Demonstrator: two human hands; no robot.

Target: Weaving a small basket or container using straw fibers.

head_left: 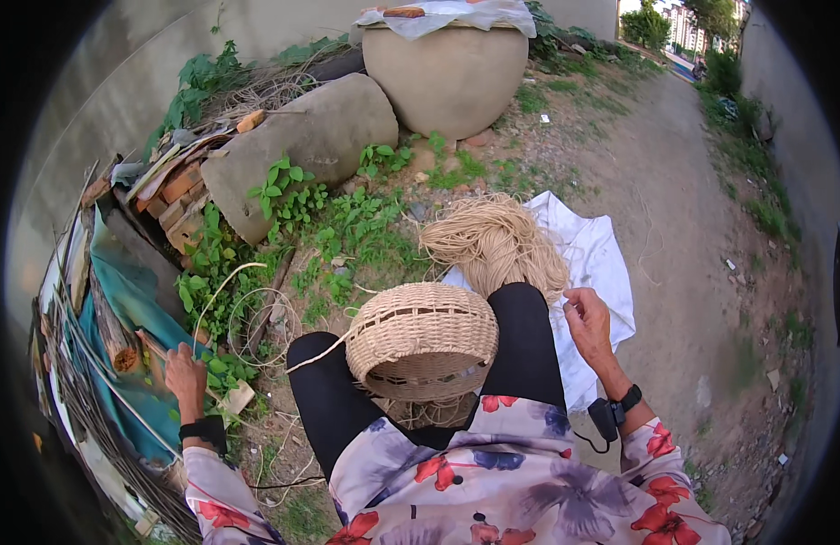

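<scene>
One woven basket is seen resting on the lap, tipped so its open mouth faces the person; it is propped across both black-clad legs, apparently so that neither hand is needed to steady it.

A single pale strand is drawn out from the basket's left side and looped up over the weeds. The left hand is held far out to the left, fingers closed, most likely around that strand to keep it taut; the exact contact is too fine to be confirmed.

The right hand is raised beside the right knee, fingers curled with thumb and forefinger pinched together. Whether a fibre is pinched there cannot be told. One black band is worn on each wrist, two in all.

One bundle of pale cord is laid on one white cloth spread on the ground just ahead of the knees, presumably to keep the material off the dirt and within reach.

Further out: one large round clay jar, covered at the top with a cloth; one big stone lying beside it; a stack of bricks; one teal tarp with sticks alongside. A dirt path runs away on the right.
</scene>
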